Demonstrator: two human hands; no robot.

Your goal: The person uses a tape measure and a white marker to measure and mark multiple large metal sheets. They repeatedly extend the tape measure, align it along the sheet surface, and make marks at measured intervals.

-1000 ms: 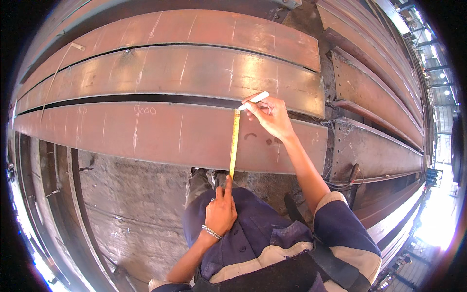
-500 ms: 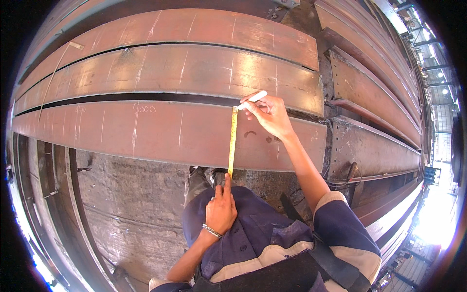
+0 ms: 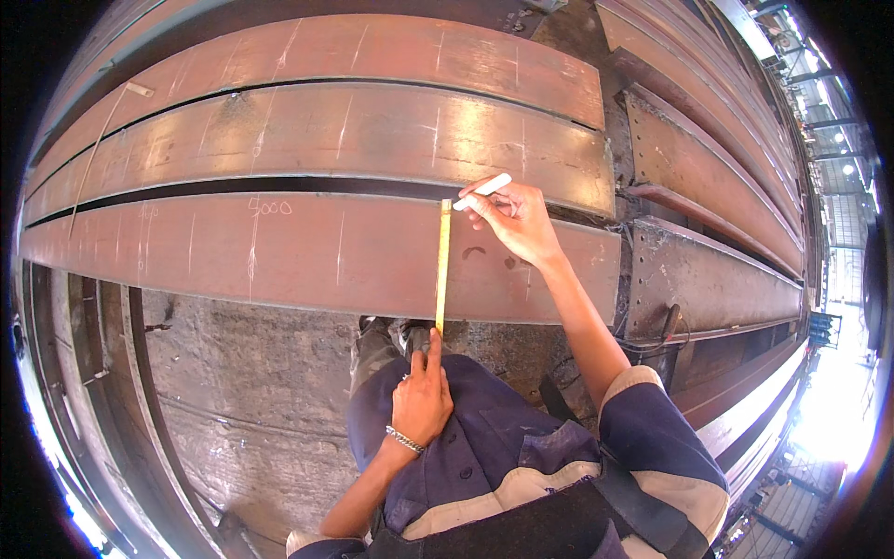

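Observation:
A yellow tape measure [image 3: 443,265] lies across the nearest brown steel beam [image 3: 391,247], its end near the beam's far edge. My left hand [image 3: 422,401] is closed on the tape at the near side, the index finger stretched along the blade; the case is hidden. In my right hand [image 3: 520,222] is a white marking stick [image 3: 489,189], pinched between thumb and fingers. Chalk or marker, I cannot tell which. Its lower tip points down beside the tape's end at the beam's far edge. Thin white lines and written marks cross the beam to the left.
Two more long beams [image 3: 372,126] lie parallel beyond, with dark gaps between and white lines across them. A thin rod [image 3: 98,144] rests over them at left. Beams with bolt holes [image 3: 717,270] are stacked at right. Concrete floor [image 3: 251,373] and a steel frame [image 3: 144,373] are at left.
The beams and tape have shifted slightly left in view. Both hands keep nearly the same places, with the tape and the white stick still held.

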